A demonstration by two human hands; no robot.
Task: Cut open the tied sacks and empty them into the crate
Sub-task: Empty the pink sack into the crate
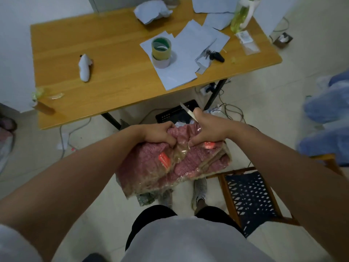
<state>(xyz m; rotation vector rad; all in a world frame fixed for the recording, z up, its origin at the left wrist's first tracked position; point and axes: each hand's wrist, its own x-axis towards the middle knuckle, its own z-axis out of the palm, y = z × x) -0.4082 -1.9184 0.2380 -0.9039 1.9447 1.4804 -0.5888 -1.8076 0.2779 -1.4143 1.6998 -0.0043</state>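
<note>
Sack [170, 163] lies before crate [170, 114], which sits under table [105, 72].

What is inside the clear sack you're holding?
Pink speckled fabric fills the clear sack, with red tags showing through the plastic. Both hands, left and right, grip its top, hiding the opening there. How many pieces are inside cannot be told.

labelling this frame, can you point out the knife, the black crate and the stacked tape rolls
knife [186, 110]: head view, on the bare blade above the right hand.
black crate [166, 115]: head view, on its perforated wall under the table edge.
tape rolls [161, 51]: head view, on the upper roll's side.
</note>
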